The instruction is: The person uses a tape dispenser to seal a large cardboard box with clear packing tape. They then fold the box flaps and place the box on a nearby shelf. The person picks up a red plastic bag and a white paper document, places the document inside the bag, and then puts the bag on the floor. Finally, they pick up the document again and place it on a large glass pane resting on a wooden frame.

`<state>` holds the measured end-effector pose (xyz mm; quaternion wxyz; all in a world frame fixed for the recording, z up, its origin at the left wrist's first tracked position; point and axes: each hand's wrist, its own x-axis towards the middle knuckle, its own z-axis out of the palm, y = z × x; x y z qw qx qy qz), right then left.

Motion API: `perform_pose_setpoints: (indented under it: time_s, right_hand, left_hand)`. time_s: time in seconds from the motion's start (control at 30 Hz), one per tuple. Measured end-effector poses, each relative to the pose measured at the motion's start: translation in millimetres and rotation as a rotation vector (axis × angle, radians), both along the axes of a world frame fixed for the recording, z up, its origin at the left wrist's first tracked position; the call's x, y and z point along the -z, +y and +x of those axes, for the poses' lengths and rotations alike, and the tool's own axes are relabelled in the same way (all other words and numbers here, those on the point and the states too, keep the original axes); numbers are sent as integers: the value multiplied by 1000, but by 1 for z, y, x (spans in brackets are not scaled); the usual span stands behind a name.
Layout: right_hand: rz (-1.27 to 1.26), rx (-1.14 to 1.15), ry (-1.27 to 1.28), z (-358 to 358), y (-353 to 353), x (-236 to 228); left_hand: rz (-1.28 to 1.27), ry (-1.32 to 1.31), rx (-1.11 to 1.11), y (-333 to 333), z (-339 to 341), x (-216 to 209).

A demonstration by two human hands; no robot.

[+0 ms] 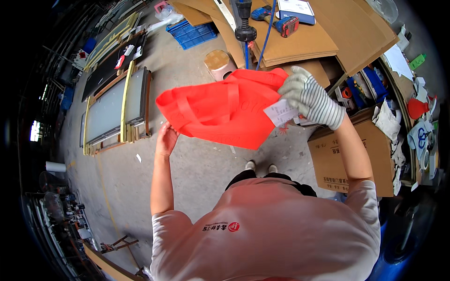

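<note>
A bright red cloth tote bag [206, 110] with strap handles is stretched between my two hands above the floor. My bare left hand [167, 139] grips its lower left edge, the fingertips partly behind the fabric. On the other side, my right hand [307, 96], in a white glove with dark stripes, is closed on the bag's upper right corner. A small white printed slip [280, 112] lies against the bag just below the gloved fingers; whether those fingers pinch it too, I cannot tell.
Cardboard sheets [300, 47] cover a bench ahead, with a blue cordless drill [276, 21] on top. A round-topped stool [218, 63] and blue crate [191, 33] stand beyond the bag. Framed panels [117, 107] lie stacked at left; a cardboard box [351, 159] sits at right.
</note>
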<state>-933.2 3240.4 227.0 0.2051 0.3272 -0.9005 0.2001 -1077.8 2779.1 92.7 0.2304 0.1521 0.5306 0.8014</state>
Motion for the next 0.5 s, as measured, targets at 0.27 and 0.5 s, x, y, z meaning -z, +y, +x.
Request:
perform_pose_setpoints:
  time_s: [0.27,0.5]
  right_hand:
    - [309,-17,-40,57,-28,23]
    - [424,111,-260,98,-2,24]
  left_hand:
    - [-683,253,405,103,37,-14]
    - [-915,745,247,217,103,43]
